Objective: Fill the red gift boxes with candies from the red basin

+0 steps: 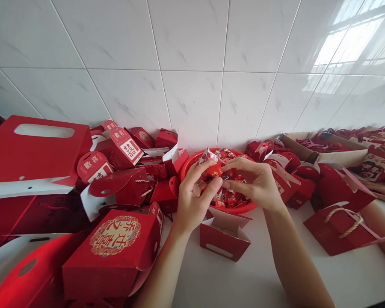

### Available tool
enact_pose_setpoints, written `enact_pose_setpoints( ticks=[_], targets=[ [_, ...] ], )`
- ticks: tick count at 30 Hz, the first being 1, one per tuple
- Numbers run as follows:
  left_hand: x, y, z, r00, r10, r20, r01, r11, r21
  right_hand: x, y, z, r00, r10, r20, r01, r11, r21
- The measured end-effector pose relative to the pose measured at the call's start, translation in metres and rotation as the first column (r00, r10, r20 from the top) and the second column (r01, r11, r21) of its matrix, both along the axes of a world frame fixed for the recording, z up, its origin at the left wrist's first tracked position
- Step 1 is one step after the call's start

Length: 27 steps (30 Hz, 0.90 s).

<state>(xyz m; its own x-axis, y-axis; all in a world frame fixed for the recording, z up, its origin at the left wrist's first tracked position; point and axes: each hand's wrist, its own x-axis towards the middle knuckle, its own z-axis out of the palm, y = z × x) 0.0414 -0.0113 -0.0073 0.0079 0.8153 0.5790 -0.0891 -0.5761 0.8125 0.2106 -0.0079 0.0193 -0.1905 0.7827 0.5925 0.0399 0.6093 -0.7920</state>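
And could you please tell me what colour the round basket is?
The basket is bright orange-red, seen best in the head view.

It looks like an indoor workroom, perhaps, with a tiled wall (pixel 192 102), white table (pixel 259 278) and heaped red boxes (pixel 105 261).

**Room surfaces: tiled wall and daylight**

Wall (pixel 192 34) is faced in large, glossy white tiles (pixel 125 34) with faint grey veining and straight, narrow joints. A bright window reflection (pixel 343 45), crossed by bars, shows at upper right; the left side is dimmer. Table (pixel 224 282) presents a pale, smooth top; its join with the wall is largely obscured.
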Motion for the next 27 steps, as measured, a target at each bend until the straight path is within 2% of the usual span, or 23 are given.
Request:
enact_pose_setpoints(
  ticks=[3,8,13,19,24,27],
  targets=[
    [-0.001,-0.004,0.001,0.999,0.023,-0.036,-0.021,0.999,0.043,0.000,-0.003,0.003,0.999,-0.033,-0.002,0.033,0.999,0.005],
    [-0.004,-0.007,-0.002,0.974,0.119,-0.193,-0.085,0.981,0.172,-0.001,-0.005,0.004,0.998,-0.044,0.047,0.045,0.999,-0.022],
    [-0.009,-0.005,-0.002,0.956,0.125,-0.266,-0.079,0.981,0.175,-0.005,-0.004,0.003,0.998,-0.013,0.067,0.015,0.999,-0.035],
    [-0.011,-0.005,0.002,0.952,0.133,-0.274,-0.078,0.976,0.202,-0.010,-0.004,-0.002,0.995,-0.053,0.084,0.053,0.999,0.003],
    [-0.012,-0.008,0.003,0.976,0.117,-0.183,-0.093,0.986,0.138,-0.013,-0.010,0.001,0.998,-0.056,0.007,0.055,0.998,0.025],
    [-0.012,-0.010,0.003,0.986,0.071,-0.148,-0.058,0.994,0.088,-0.013,-0.012,0.005,0.996,-0.066,-0.063,0.068,0.997,0.041]
  ],
)
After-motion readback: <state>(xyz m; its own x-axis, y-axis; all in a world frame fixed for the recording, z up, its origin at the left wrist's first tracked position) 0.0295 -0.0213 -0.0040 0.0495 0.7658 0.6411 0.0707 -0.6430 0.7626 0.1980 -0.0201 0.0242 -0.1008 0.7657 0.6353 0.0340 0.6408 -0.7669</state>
